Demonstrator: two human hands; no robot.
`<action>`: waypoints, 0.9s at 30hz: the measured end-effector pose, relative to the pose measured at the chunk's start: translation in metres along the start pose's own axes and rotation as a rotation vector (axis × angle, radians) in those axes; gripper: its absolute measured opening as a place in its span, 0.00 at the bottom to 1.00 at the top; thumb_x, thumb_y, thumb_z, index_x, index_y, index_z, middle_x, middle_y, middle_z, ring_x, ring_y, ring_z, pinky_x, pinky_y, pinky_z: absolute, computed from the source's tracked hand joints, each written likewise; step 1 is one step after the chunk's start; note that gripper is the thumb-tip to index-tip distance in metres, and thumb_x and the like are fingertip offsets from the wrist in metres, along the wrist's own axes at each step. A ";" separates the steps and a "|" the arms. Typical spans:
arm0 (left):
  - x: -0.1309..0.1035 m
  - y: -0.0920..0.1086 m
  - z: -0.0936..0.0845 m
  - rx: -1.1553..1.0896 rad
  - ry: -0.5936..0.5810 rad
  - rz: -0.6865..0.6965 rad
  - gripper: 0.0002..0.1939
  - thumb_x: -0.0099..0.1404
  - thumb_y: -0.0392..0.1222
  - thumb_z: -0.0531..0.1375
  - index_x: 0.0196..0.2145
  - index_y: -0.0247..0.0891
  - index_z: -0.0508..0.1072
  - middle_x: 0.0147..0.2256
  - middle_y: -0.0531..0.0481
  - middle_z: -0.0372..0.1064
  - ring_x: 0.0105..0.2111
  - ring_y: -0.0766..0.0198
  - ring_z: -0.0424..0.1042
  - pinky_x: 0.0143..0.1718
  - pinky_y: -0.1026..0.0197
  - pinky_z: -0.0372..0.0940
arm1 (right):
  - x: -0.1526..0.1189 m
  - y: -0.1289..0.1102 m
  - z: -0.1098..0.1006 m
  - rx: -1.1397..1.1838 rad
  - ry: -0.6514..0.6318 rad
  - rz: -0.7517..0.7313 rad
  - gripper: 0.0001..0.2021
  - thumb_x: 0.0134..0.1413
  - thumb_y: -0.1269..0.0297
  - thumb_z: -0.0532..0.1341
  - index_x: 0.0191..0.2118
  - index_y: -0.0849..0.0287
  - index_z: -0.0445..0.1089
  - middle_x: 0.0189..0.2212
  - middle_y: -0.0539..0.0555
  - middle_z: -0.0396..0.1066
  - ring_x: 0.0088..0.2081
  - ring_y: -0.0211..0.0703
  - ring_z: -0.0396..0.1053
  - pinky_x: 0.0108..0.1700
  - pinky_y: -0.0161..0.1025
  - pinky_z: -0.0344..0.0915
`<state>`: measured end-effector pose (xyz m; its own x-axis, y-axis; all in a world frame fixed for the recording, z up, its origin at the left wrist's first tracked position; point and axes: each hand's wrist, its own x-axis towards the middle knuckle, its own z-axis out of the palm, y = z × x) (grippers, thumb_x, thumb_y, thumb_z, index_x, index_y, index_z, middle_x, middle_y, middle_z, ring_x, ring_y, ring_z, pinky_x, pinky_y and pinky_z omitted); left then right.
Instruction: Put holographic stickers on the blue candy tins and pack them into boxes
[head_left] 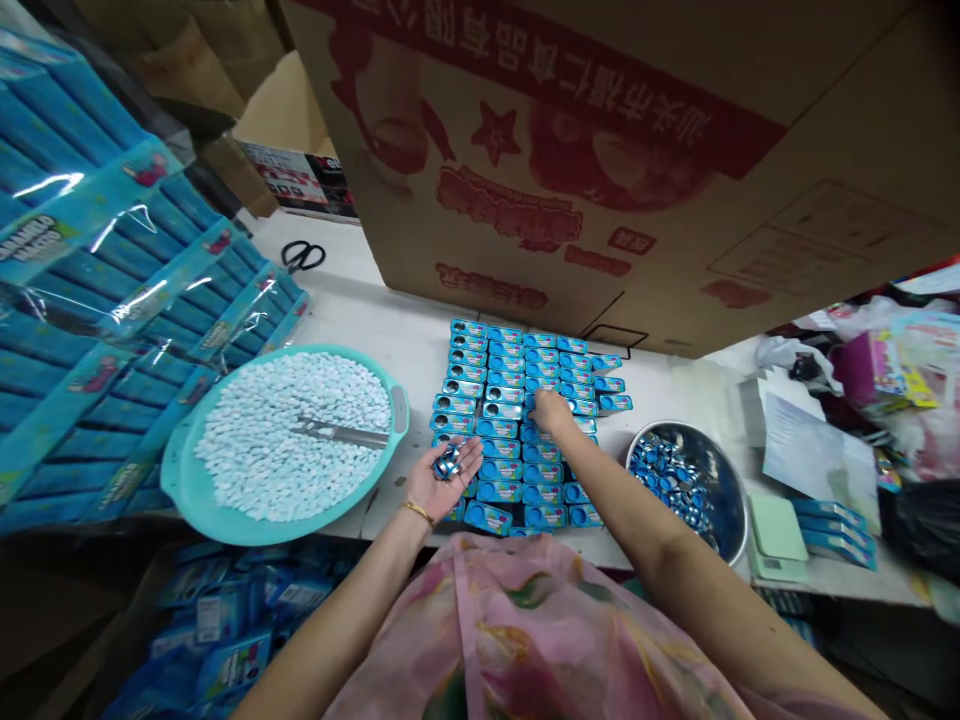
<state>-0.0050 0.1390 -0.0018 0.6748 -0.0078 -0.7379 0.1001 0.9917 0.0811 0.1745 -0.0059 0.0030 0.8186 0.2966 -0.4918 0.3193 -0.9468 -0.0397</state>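
Blue tins (499, 448): laid in rough cols on the white tabletop (360, 290), approx centre, right in front of the person. Most have a round blue recess showing; left col mostly shows dark round spots instead. A few tins sit skewed off the RH edge of the layout.

R hand (551, 412): over the 3rd col from L, fingers bunched & pointing down at the tins. Grip: can't tell if it's pinching a part, fingertips hidden.

L hand (435, 480): palm up by the L col, grip relaxed, fingers extended, small blue/silver parts (447, 462) lying loose on it. Gold bracelet (418, 513) on that wrist.

R of tins: steel bowl (739, 500) w/ similar parts (667, 470), then pale green unit (778, 538) & stacked blue packs (832, 530).

L of tins: teal basin (180, 470) of white pellets (285, 420), metal utensil (352, 434) lying in it. Scissors (303, 256) behind.

Far side: big carton (525, 170), print upside down. Far L: film-wrapped blue boxes (150, 260), piled high.
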 end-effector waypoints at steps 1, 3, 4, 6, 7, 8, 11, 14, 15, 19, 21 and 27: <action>0.001 0.000 0.001 0.000 0.003 0.000 0.09 0.56 0.34 0.52 0.34 0.30 0.68 0.39 0.35 0.69 0.45 0.52 0.66 0.40 0.52 0.67 | 0.006 -0.004 -0.001 -0.005 -0.024 0.016 0.16 0.41 0.67 0.63 0.41 0.63 0.66 0.40 0.63 0.68 0.42 0.50 0.67 0.38 0.37 0.61; 0.002 -0.001 0.003 0.001 0.001 0.003 0.09 0.56 0.34 0.51 0.34 0.30 0.68 0.39 0.35 0.69 0.45 0.52 0.66 0.40 0.52 0.67 | 0.016 -0.010 -0.002 -0.019 -0.070 0.042 0.19 0.37 0.67 0.65 0.40 0.63 0.67 0.40 0.64 0.68 0.42 0.51 0.67 0.37 0.38 0.61; 0.002 -0.001 0.004 0.001 -0.002 0.003 0.09 0.57 0.34 0.51 0.34 0.30 0.68 0.39 0.35 0.69 0.45 0.52 0.66 0.40 0.52 0.67 | 0.020 -0.011 -0.003 -0.023 -0.086 0.049 0.20 0.36 0.67 0.66 0.40 0.63 0.67 0.40 0.63 0.69 0.42 0.51 0.67 0.38 0.38 0.61; 0.001 -0.002 0.004 0.004 -0.012 0.002 0.09 0.57 0.34 0.51 0.35 0.30 0.69 0.40 0.36 0.69 0.45 0.52 0.67 0.39 0.52 0.67 | 0.023 -0.011 -0.007 -0.031 -0.102 0.052 0.22 0.34 0.67 0.67 0.41 0.62 0.67 0.40 0.62 0.69 0.42 0.50 0.67 0.39 0.38 0.61; 0.001 -0.002 0.004 0.006 -0.015 0.001 0.10 0.57 0.34 0.51 0.35 0.30 0.68 0.39 0.36 0.69 0.44 0.52 0.68 0.39 0.52 0.67 | 0.021 -0.011 -0.008 -0.034 -0.103 0.048 0.22 0.33 0.67 0.68 0.41 0.61 0.67 0.40 0.62 0.69 0.42 0.50 0.67 0.39 0.38 0.61; 0.001 -0.002 0.004 0.008 -0.016 0.000 0.10 0.57 0.34 0.51 0.35 0.30 0.68 0.39 0.36 0.69 0.43 0.52 0.68 0.38 0.53 0.67 | 0.018 -0.010 -0.010 -0.038 -0.098 0.042 0.23 0.33 0.67 0.68 0.41 0.61 0.67 0.40 0.62 0.69 0.42 0.50 0.67 0.39 0.38 0.61; 0.000 0.000 0.004 0.018 -0.031 -0.007 0.11 0.57 0.34 0.52 0.38 0.30 0.68 0.39 0.36 0.69 0.41 0.53 0.69 0.36 0.55 0.68 | -0.005 -0.015 -0.009 -0.043 -0.037 0.005 0.19 0.43 0.65 0.63 0.45 0.60 0.65 0.40 0.61 0.68 0.43 0.49 0.66 0.39 0.39 0.61; 0.003 0.001 0.004 0.023 -0.050 -0.002 0.12 0.57 0.34 0.52 0.38 0.29 0.68 0.37 0.37 0.70 0.39 0.55 0.70 0.36 0.56 0.67 | -0.038 -0.032 0.003 0.106 0.102 -0.223 0.13 0.54 0.62 0.54 0.45 0.56 0.65 0.41 0.56 0.67 0.43 0.43 0.65 0.41 0.36 0.59; 0.005 0.000 0.004 0.021 -0.053 0.009 0.12 0.57 0.33 0.51 0.38 0.30 0.69 0.34 0.38 0.71 0.37 0.57 0.71 0.35 0.56 0.67 | -0.048 -0.040 0.008 0.183 0.124 -0.343 0.13 0.54 0.61 0.53 0.45 0.54 0.66 0.41 0.54 0.67 0.43 0.40 0.64 0.41 0.34 0.58; 0.012 -0.005 0.003 0.017 -0.079 0.022 0.09 0.57 0.33 0.50 0.32 0.30 0.69 0.25 0.44 0.70 0.27 0.63 0.70 0.32 0.57 0.67 | -0.070 -0.063 0.026 0.325 0.053 -0.571 0.14 0.51 0.65 0.56 0.45 0.48 0.66 0.38 0.50 0.66 0.41 0.38 0.64 0.39 0.31 0.58; 0.013 -0.007 0.001 0.031 -0.086 -0.002 0.09 0.58 0.33 0.49 0.29 0.30 0.69 0.26 0.44 0.70 0.27 0.62 0.70 0.31 0.57 0.67 | -0.073 -0.066 0.031 0.338 0.038 -0.553 0.15 0.51 0.67 0.56 0.45 0.48 0.67 0.37 0.50 0.66 0.41 0.38 0.63 0.39 0.31 0.58; 0.010 -0.006 -0.001 0.015 -0.035 0.027 0.09 0.58 0.32 0.50 0.31 0.31 0.70 0.23 0.46 0.69 0.25 0.65 0.69 0.31 0.60 0.67 | -0.079 -0.063 0.035 0.476 0.105 -0.544 0.12 0.53 0.66 0.53 0.43 0.53 0.67 0.36 0.50 0.66 0.38 0.37 0.64 0.40 0.33 0.59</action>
<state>0.0004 0.1331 -0.0101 0.7026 0.0141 -0.7114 0.0925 0.9895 0.1110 0.0733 0.0266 0.0141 0.6524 0.7282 -0.2100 0.4709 -0.6067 -0.6404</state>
